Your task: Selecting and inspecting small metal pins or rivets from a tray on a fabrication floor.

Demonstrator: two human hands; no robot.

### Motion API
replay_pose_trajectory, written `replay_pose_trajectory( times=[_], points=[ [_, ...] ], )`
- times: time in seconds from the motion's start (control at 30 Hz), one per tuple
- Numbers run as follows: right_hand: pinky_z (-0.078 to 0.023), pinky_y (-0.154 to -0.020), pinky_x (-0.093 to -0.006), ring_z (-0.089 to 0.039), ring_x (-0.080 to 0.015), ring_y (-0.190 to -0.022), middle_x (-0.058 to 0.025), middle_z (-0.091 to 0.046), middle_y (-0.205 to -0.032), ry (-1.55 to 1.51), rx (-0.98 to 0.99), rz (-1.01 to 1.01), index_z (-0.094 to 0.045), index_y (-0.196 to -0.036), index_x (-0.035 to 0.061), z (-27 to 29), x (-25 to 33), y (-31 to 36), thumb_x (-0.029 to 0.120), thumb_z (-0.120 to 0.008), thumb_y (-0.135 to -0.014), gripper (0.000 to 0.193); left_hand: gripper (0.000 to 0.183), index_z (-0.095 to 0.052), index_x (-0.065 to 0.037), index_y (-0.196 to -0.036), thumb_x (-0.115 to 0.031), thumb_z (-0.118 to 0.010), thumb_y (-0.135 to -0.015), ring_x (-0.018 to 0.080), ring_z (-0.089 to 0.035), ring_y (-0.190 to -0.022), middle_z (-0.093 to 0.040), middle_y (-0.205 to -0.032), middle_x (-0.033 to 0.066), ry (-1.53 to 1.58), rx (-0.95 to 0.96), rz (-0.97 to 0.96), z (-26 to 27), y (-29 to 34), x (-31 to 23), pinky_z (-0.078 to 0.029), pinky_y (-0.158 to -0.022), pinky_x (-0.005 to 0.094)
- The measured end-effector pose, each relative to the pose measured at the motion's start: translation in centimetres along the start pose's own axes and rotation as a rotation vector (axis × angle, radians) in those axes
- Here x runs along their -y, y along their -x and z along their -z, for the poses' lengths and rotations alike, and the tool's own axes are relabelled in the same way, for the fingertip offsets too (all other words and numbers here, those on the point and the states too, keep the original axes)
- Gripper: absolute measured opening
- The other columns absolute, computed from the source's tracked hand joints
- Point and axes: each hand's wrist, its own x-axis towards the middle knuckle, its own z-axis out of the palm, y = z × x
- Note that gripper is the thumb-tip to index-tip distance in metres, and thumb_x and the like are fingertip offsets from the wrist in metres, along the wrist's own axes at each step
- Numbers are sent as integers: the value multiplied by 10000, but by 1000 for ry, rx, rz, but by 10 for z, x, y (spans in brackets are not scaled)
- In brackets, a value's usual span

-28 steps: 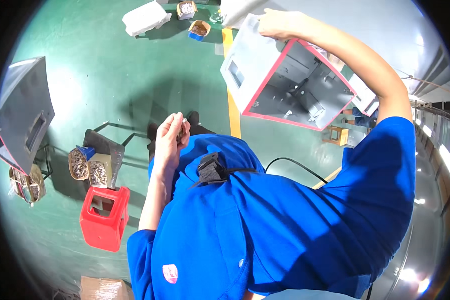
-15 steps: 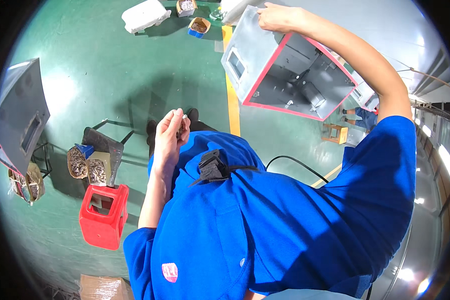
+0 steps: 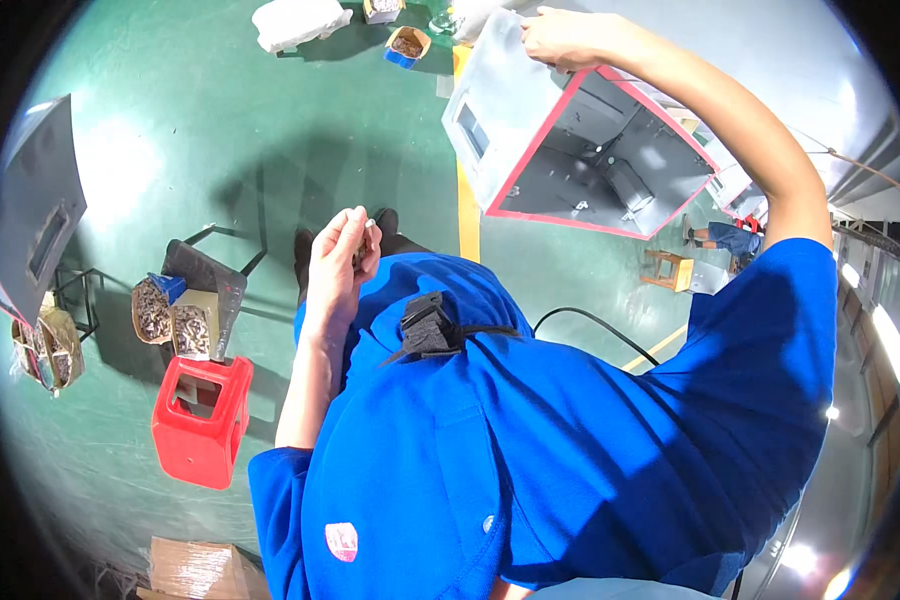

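My left hand [image 3: 342,258] is closed in front of my waist around small pieces, mostly hidden; one pale, narrow tip sticks out beside the index finger. My right arm reaches out far to the right. At the upper corner of a grey metal cabinet [image 3: 505,110], my right hand [image 3: 568,40] has its fingers bent and pressed to the surface. Whatever those fingers pinch is too small or hidden to make out. Pinkish-red edging surrounds the cabinet's open front, and a rectangular cut-out shows in its pale side. Its dark interior holds a few small fittings.
On the left, a dark stool [image 3: 208,275] bears open boxes of small parts [image 3: 153,312]. A red plastic stool [image 3: 198,425] stands nearer. Another grey panel [image 3: 45,195] is at far left. Small boxes [image 3: 407,46] lie far off. Another person [image 3: 735,238] stands beyond the cabinet.
The view has shifted slightly, so the stools and left panel sit a little further left. Both hands keep nearly the same places, the right still at the cabinet's corner.
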Motion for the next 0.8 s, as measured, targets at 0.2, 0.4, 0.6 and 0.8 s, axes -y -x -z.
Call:
replay_pose_trajectory(
  times=[0.2,0.4,0.6,0.8],
  points=[
    [-406,-811,-359,-517,-167,-920,-43,-588,-856,34,-57,109,-589,-764,84,53,35,34,188,-604,-706,120,285,-489,-103,-726,-298,-511,-932,31,-364,-450,-481,-617,-22,1,16,5,-4,1,-13,-216,-390,186],
    [-365,-789,-292,-477,-148,-896,-9,-533,-797,370,-375,165,-592,-714,93,57,57,39,140,-537,-759,86,277,-483,-102,-737,-290,-492,-940,37,-343,-449,-447,-595,-20,3,40,-6,-4,3,-28,-216,-389,194],
    [-367,-845,-315,-484,-147,-910,-7,-527,-791,233,-401,204,-577,-723,91,79,73,48,167,-556,-777,96,296,-470,-105,-721,-292,-468,-950,40,-318,-440,-418,-574,-18,8,42,8,-1,9,-38,-208,-380,199],
    [-384,-881,-372,-513,-235,-905,-81,-532,-856,-235,-887,227,-557,-845,53,103,106,56,314,-676,-713,316,342,-454,-123,-672,-330,-469,-944,44,-346,-435,-433,-554,-22,-57,65,29,5,17,-50,-212,-391,201]
  ],
)
